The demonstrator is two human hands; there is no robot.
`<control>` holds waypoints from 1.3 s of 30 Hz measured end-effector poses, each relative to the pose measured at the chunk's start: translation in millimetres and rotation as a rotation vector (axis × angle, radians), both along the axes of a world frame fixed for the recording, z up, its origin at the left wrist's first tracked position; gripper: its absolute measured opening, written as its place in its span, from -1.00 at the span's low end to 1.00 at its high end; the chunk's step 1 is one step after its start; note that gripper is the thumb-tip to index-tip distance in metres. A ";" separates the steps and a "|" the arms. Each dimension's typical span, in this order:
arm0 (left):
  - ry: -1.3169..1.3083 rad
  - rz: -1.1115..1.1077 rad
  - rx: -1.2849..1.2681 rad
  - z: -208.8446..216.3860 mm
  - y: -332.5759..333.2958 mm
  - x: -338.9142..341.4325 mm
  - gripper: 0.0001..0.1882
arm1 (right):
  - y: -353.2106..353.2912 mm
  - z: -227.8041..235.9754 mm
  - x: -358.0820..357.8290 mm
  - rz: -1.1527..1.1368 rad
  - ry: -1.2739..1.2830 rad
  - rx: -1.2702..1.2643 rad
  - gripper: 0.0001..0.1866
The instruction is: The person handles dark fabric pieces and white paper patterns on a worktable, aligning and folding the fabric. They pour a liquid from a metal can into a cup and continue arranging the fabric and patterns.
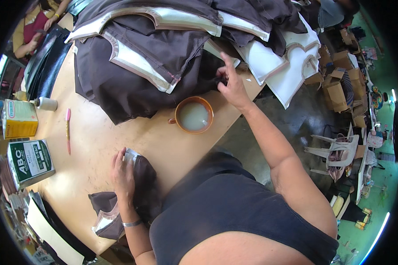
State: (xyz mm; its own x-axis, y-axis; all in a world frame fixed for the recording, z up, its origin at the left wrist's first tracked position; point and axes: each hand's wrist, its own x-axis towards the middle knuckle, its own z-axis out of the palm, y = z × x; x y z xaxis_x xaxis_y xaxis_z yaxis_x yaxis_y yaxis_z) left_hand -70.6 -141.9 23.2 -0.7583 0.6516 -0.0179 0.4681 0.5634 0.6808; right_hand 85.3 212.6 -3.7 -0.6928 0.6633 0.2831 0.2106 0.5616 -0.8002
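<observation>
My left hand (123,176) rests on the table with its fingers stretched out, beside and partly over a small dark brown fabric piece (144,174) with a pale edge. Farther up, my right hand (234,88) reaches to the near right side of a heap of dark brown fabric (101,84). Its thumb and some fingers close on the dark cloth there, while the index finger points away. Below that heap stands a brown mug (180,115) of cloudy whitish liquid. Another dark piece with a pale backing (107,221) lies next to my left wrist.
White shaped panels (263,62) overhang the table's right edge. A pink-and-yellow pen (68,132), a green-and-white tin (31,163), a yellow tin (20,119) and a white bottle (46,104) stand or lie left. Another person (33,33) sits far left. Cardboard boxes (336,88) and a white chair (336,150) are at right.
</observation>
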 end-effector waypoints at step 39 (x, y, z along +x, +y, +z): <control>0.170 -0.076 -0.190 9.3 156.0 1.3 -0.73 | 116.4 -4.2 -38.7 0.262 0.066 0.568 -0.35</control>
State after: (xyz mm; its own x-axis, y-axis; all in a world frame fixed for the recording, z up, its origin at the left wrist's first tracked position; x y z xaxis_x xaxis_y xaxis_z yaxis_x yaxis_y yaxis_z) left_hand -69.4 14.2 32.6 -0.7097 0.7042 -0.0215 0.6128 0.6321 0.4744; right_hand 46.5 329.0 -7.9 -0.7807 0.2074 0.5895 -0.0316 0.9290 -0.3687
